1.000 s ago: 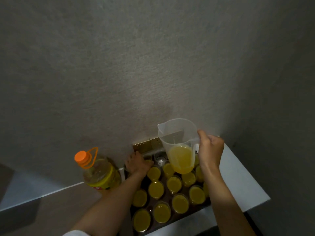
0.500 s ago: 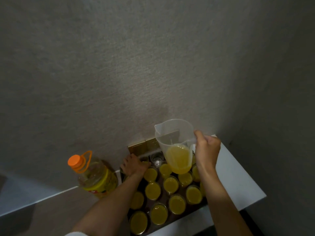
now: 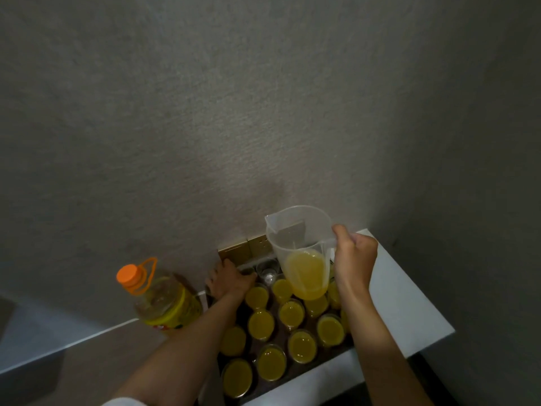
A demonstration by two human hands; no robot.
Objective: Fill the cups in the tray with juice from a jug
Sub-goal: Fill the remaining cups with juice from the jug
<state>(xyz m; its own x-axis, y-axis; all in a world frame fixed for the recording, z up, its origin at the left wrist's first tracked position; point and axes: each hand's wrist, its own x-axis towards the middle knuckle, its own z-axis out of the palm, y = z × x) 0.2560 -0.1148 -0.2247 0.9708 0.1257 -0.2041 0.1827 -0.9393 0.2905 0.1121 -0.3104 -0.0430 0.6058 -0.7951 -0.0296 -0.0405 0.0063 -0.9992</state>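
1. Bottle: a clear plastic bottle with an orange cap and carry loop, partly filled with yellow liquid, standing at the left, just beside the tray.
2. Left hand: laid on the far left corner of the tray, fingers bent over a cup there. That cup is mostly hidden, so whether the fingers truly clasp it cannot be told.
3. Tray: a dark tray on the white surface, set against the grey wall. It holds rows of small cups.
4. Filled cups: most cups in the tray contain yellow juice, nearly to the rim.
5. Empty cup: a clear cup in the far row, between the left hand and the jug, with no juice visible in it.
6. Jug: a translucent plastic jug held in the air above the far cups, roughly upright, its spout pointing left. Juice fills its lower part.
7. Right hand: clenched around the jug's handle on the jug's right side, carrying its weight.
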